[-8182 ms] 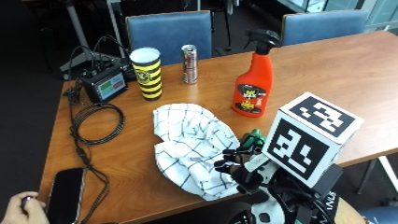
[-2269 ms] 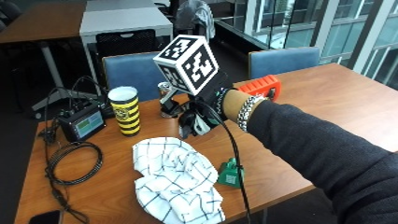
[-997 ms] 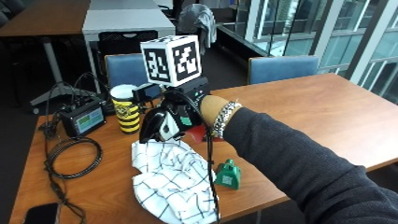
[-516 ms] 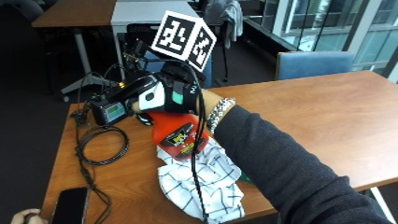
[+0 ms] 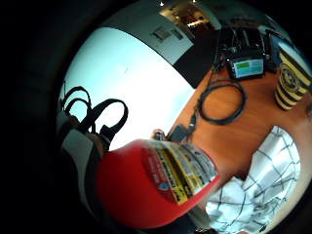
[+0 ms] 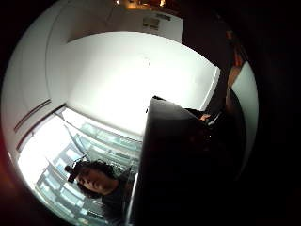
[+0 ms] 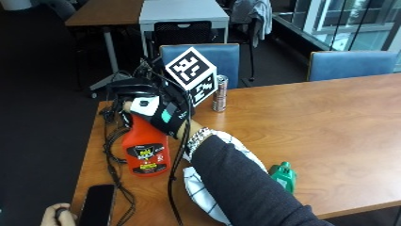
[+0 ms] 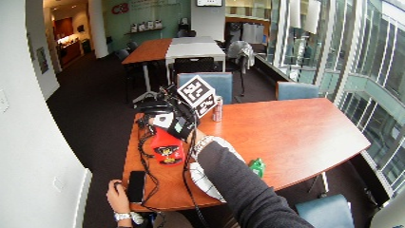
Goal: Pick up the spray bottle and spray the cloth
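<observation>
Here, wooden tabletop (image 7: 351, 136) w/ checked cloth (image 7: 199, 188) partly under the person's sleeve. Red spray bottle (image 7: 145, 151) is lifted above the tabletop, beside the cloth. Gloved right hand (image 7: 160, 115) grips its top, fingers curled round it. Small green clip (image 7: 284, 175) right of cloth.
</observation>
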### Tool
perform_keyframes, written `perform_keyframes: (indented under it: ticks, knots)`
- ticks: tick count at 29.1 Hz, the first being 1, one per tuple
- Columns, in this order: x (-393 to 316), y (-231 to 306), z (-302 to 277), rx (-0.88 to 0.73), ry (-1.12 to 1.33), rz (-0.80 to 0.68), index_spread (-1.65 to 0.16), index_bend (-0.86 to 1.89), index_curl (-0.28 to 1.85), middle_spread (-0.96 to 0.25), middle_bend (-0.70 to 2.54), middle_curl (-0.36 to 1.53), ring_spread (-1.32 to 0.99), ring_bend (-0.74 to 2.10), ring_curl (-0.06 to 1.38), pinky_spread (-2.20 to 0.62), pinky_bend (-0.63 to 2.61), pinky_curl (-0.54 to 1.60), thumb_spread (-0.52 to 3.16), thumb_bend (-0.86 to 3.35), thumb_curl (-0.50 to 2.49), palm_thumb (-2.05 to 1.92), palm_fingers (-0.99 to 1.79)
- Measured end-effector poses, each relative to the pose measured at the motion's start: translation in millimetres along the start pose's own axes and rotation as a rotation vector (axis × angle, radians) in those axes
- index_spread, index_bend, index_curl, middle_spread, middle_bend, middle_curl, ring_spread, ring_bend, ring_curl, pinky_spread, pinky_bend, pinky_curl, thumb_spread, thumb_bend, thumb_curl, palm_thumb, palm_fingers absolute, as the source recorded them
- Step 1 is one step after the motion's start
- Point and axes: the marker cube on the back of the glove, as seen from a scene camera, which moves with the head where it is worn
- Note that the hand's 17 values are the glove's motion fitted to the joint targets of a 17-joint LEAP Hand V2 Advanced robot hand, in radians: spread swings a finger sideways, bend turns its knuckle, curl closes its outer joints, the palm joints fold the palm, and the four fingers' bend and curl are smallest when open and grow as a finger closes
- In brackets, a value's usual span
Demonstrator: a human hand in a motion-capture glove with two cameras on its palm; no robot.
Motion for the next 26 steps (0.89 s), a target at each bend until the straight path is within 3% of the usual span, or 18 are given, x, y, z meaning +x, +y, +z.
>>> perform_keyframes:
  ticks: [17,26]
  knots:
    - [46,7,9,0.035,0.026,0.021,-0.32,0.22,0.65,-0.22,0.62,0.52,-0.23,0.62,0.46,-0.29,0.39,0.38,0.27,-0.03,0.82,0.97,1.35]
    - [21,0,5,0.046,0.029,-0.005,-0.32,0.23,0.65,-0.23,0.62,0.51,-0.24,0.60,0.46,-0.30,0.41,0.38,0.26,-0.03,0.82,0.96,1.35]
